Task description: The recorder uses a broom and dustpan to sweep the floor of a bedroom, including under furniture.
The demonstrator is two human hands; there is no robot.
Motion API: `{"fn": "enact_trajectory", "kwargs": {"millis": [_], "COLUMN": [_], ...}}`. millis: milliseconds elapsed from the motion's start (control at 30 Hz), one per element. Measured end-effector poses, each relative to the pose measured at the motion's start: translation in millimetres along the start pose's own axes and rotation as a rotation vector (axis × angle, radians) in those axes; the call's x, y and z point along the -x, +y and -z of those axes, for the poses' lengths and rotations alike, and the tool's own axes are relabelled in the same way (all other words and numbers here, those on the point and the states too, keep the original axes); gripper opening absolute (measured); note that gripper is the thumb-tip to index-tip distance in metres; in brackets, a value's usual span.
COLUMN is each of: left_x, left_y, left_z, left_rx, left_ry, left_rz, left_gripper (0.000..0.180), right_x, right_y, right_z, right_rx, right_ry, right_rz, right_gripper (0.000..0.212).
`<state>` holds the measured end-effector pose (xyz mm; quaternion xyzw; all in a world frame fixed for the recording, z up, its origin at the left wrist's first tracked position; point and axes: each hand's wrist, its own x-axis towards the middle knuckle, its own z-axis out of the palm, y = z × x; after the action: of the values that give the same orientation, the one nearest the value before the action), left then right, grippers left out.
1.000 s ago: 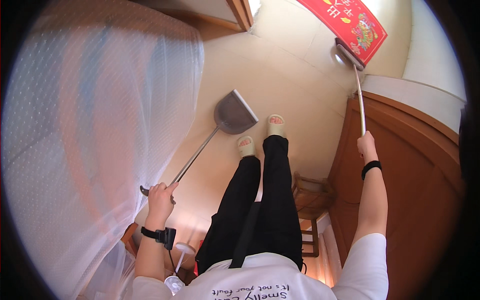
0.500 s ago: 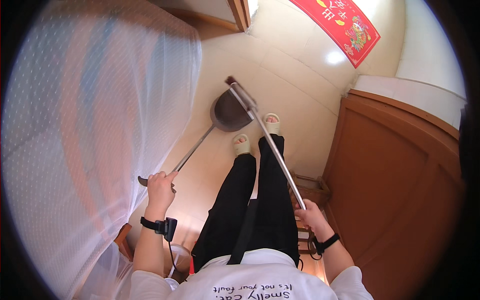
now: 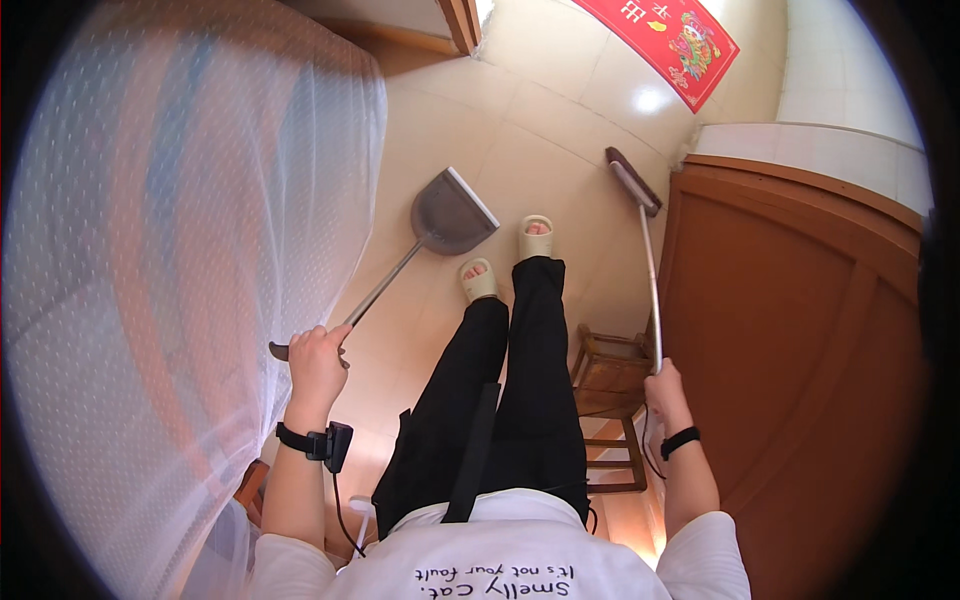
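Note:
My left hand [image 3: 318, 362] is wrapped round the handle of a long-handled dustpan [image 3: 450, 218]. Its grey-brown scoop lies on the floor ahead of my feet, a pale lip along its far right edge. My right hand [image 3: 668, 388] grips the upper end of a broom [image 3: 651, 280] with a silvery stick. The dark brown broom head [image 3: 634, 182] rests on the tiles near the corner of the brown wooden panel, well to the right of the dustpan.
A white sheer net [image 3: 220, 220] hangs along the left. The brown wooden panel [image 3: 790, 330] stands at the right. Near my right leg is a wooden stool [image 3: 612, 372]. Beyond lies a red printed mat [image 3: 668, 45]. A wooden door frame [image 3: 460, 25] rises at the far side.
The broom has swung to the right, from over the dustpan to beside the wooden panel, and my right hand moved right and forward. The dustpan has barely shifted.

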<state>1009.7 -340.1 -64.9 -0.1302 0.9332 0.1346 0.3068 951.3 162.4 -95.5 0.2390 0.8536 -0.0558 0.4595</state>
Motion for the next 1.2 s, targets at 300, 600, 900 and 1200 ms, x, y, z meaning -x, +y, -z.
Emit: {"fn": "enact_trajectory", "kwargs": {"millis": [300,600,900,1200], "left_x": [-10.8,-2.1,11.4,-36.9], "left_y": [-3.0,-11.2,37.0,196.3], "left_z": [-1.5,-7.8,62.4,251.2], "left_rx": [0.008,0.015,-0.072,-0.083], "left_ry": [0.053,0.03,0.1,0.067], "left_rz": [-0.016,-0.028,-0.132,-0.233], "left_gripper": [0.035,0.023,0.017,0.017], "right_x": [88.2,124.9,126.2,89.5], "right_y": [-99.5,-86.1,-27.8,-2.8], "right_z": [-46.8,2.2,67.9,262.6], "right_rx": [-0.337,-0.592,-0.714,-0.986], "right_ry": [-0.426,-0.593,-0.319,-0.36], "right_rz": [-0.028,-0.047,-0.083,-0.113], "right_gripper": [0.018,0.018,0.013,0.007]}}
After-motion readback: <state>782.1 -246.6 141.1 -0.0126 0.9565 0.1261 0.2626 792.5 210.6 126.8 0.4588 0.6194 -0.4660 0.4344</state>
